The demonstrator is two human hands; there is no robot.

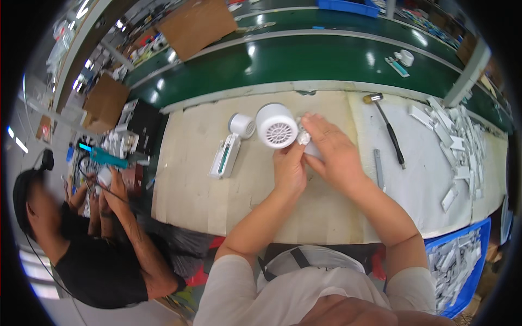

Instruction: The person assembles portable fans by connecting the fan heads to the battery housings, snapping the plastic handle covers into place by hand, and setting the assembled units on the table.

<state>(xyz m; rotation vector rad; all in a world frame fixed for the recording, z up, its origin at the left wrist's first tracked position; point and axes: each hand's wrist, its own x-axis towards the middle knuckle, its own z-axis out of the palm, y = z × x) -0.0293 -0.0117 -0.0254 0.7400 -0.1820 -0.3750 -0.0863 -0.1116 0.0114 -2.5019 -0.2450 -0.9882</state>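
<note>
A white device with a round head and a vented grille [278, 130] is held above the table, its grille end facing me. My left hand [290, 169] is closed around its lower part, below and to the right of the head. Against the right side of that part lies my right hand [333, 152], fingers stretched and pressed together, thumb underneath. Between the hands a small white piece [303, 138] shows; the rest is covered. To the left rests a similar white device, with a round head [242, 125] and an opened handle [224, 157] showing a green strip.
A hammer [389, 130] and a grey metal strip [379, 169] lie right of my hands. Beyond are piled white handle covers [459, 141] and a blue crate [483, 239] of parts. A green conveyor [304, 62] runs behind. At left a person [98, 255] works with a teal power screwdriver [106, 157].
</note>
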